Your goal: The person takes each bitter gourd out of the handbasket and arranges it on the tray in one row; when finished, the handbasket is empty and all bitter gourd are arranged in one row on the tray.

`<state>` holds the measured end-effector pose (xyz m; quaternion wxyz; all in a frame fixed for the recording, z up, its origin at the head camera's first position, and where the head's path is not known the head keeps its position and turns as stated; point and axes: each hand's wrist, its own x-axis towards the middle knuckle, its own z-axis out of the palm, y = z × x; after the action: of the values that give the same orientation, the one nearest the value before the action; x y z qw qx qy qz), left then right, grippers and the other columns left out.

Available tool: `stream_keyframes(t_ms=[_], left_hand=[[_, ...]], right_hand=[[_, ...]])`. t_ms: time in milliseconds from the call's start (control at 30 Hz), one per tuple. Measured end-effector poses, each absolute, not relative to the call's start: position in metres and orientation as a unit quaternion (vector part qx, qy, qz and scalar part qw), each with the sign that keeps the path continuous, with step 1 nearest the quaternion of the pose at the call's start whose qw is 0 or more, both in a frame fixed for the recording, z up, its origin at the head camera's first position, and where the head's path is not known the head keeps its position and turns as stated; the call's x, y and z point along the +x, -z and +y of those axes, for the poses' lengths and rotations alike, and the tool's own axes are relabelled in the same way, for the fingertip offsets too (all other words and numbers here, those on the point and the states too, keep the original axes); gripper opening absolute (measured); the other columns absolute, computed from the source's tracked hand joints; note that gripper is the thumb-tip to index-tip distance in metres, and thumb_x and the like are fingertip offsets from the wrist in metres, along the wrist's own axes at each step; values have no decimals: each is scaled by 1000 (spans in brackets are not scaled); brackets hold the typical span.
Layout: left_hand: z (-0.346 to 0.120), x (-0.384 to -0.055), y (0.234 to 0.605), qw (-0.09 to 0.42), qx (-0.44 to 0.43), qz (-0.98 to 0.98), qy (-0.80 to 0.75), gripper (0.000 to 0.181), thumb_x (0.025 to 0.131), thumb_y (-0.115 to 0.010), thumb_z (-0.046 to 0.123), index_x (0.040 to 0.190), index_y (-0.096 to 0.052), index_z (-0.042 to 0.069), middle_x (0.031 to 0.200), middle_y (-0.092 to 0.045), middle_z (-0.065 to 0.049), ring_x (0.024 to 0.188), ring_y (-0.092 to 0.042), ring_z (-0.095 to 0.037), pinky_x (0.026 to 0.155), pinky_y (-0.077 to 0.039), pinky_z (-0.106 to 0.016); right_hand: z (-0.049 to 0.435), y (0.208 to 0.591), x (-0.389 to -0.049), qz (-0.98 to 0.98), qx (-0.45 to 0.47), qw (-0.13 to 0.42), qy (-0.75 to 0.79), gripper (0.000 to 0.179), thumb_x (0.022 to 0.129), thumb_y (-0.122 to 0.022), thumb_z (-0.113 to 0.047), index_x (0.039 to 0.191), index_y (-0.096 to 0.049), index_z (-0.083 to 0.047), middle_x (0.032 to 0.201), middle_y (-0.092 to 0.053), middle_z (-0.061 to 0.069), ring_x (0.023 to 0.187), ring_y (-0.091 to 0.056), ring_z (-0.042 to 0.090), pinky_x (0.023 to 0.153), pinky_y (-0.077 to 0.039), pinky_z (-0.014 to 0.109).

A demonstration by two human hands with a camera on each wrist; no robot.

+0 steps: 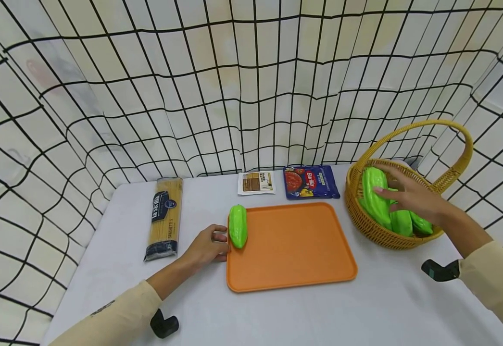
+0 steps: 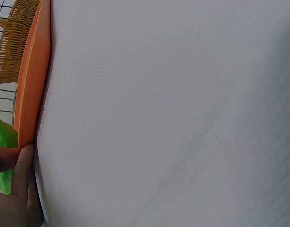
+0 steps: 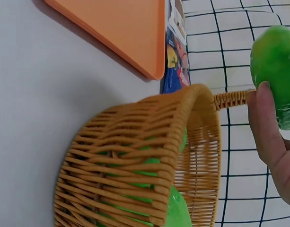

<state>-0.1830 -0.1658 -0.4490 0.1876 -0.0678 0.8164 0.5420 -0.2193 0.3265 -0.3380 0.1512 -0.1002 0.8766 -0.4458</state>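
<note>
My left hand point(image 1: 208, 244) is at the left edge of an orange tray point(image 1: 295, 245). In the left wrist view its thumb and a finger pinch the tray's rim point(image 2: 33, 90). A long, ridged green vegetable point(image 1: 238, 226) lies on the tray along that edge, beside the fingers. My right hand point(image 1: 411, 194) holds another long green vegetable point(image 1: 374, 197) at the wicker basket point(image 1: 359, 221). The right wrist view shows this vegetable point(image 3: 276, 71) raised above the basket's rim, with the thumb against it and the other fingers mostly hidden. Several more green vegetables point(image 1: 402, 223) lie in the basket.
A pack of spaghetti point(image 1: 165, 218) lies left of the tray. Behind the tray are a small white-and-brown packet point(image 1: 256, 183) and a blue Barilla pouch point(image 1: 311, 182). The basket's tall handle point(image 1: 468, 144) arches up at the right. Black netting point(image 1: 256, 86) encloses the white table.
</note>
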Motion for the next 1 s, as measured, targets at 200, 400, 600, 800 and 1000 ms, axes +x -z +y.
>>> stream_keyframes(t_ms=[200,400,600,800,1000], left_hand=[[-166,-183,448,187,-68,816,-543,58,87,-67,3,142,-47,4,118,-55,-15,94,-66,-21,76,-64,-31],[-164,-182,448,184,-69,814,-546,58,87,-67,2,141,-48,3,117,-56,-15,92,-66,-21,75,-64,-30],[-164,-183,449,183,-70,814,-546,58,87,-67,2,141,-48,4,117,-55,-14,93,-66,-21,76,-64,-31],[-164,-184,449,183,-70,813,-548,58,88,-67,2,142,-47,4,118,-55,-15,95,-66,-21,76,-65,-31],[-165,-183,449,183,-71,813,-548,58,88,-67,2,142,-47,4,118,-55,-15,94,-66,-21,76,-65,-31]], right_hand=[[316,337,-210,866,-96,152,467,73,104,-52,-40,162,-10,-27,158,-22,30,117,-56,32,81,-61,35],[303,339,-206,864,-95,167,464,76,102,-55,-41,161,-9,-30,154,-26,33,102,-62,27,81,-62,41],[294,344,-208,862,-101,178,464,77,101,-57,-38,161,-11,-20,154,-29,31,103,-64,31,82,-62,43],[283,345,-208,838,-113,195,497,71,102,-58,-32,158,-18,-17,147,-39,27,103,-64,27,82,-63,43],[270,352,-210,822,-114,213,515,74,100,-61,-31,158,-18,-15,146,-38,29,102,-65,28,81,-64,44]])
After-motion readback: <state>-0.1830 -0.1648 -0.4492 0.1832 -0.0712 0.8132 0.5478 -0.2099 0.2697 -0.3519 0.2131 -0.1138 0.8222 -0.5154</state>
